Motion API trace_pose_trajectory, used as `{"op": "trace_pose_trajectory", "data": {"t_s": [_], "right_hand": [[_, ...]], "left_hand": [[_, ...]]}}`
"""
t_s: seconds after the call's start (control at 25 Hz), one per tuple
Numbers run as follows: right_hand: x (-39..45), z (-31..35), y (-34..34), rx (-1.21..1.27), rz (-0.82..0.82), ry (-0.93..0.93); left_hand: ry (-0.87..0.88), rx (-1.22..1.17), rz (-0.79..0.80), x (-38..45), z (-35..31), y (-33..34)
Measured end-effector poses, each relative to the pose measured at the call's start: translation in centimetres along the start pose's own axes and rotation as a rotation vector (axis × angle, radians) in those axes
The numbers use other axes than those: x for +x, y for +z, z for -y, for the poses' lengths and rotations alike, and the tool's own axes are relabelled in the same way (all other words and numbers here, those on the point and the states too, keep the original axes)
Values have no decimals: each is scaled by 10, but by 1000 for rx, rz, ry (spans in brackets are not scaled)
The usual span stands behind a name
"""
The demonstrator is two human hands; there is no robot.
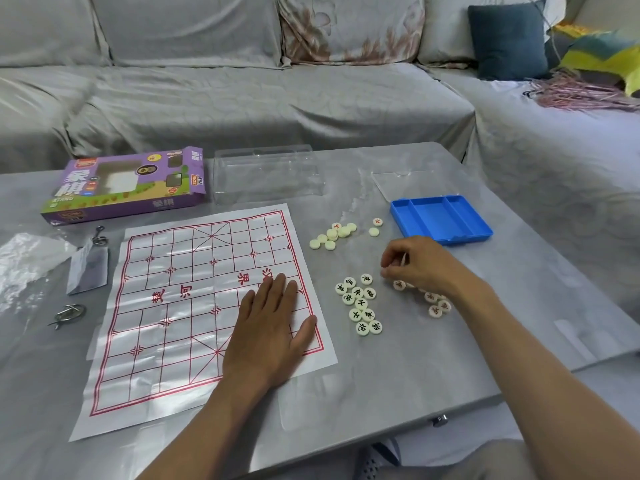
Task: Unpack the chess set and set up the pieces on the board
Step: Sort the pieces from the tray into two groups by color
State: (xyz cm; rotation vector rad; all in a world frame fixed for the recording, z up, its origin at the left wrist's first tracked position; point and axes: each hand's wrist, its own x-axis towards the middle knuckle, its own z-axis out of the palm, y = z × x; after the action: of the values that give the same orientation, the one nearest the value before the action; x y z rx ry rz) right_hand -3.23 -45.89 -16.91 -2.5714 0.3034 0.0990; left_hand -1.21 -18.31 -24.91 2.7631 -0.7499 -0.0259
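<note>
The left hand (pixel 273 327) lies flat, fingers straight, on the board (pixel 194 306). The right hand (pixel 415 265) pinches one piece (pixel 402 259). Eleven black-letter pieces (pixel 360 303) sit between the hands. Five or so red ones (pixel 434 303) sit under the right wrist. One blue tray (pixel 440 216) lies just past it.

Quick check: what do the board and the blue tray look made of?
The board looks like thin glossy plastic sheet or coated paper: it shows fold creases and glare. The blue tray looks like moulded plastic, matte, with sharp formed compartment walls.
</note>
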Motion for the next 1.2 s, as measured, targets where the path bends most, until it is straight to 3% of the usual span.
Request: {"op": "trace_pose_trajectory", "data": {"t_s": [0.16,0.44,0.6,0.72,0.88,1.2], "right_hand": [[-5,-8,-6,-79,170,89],[17,14,16,-49,-118,21],[56,39,45,-100,-223,137],[68,56,61,-28,-206,141],[70,67,73,-151,-249,88],[54,39,53,-135,-216,58]], "left_hand": [[-4,-3,7,0,1,-1],[-8,-21,-5,0,1,1],[-16,-31,-7,-1,0,2],[-16,-29,-15,-1,-1,2],[-18,-19,-8,0,0,2],[-12,-34,-11,0,1,3]]}}
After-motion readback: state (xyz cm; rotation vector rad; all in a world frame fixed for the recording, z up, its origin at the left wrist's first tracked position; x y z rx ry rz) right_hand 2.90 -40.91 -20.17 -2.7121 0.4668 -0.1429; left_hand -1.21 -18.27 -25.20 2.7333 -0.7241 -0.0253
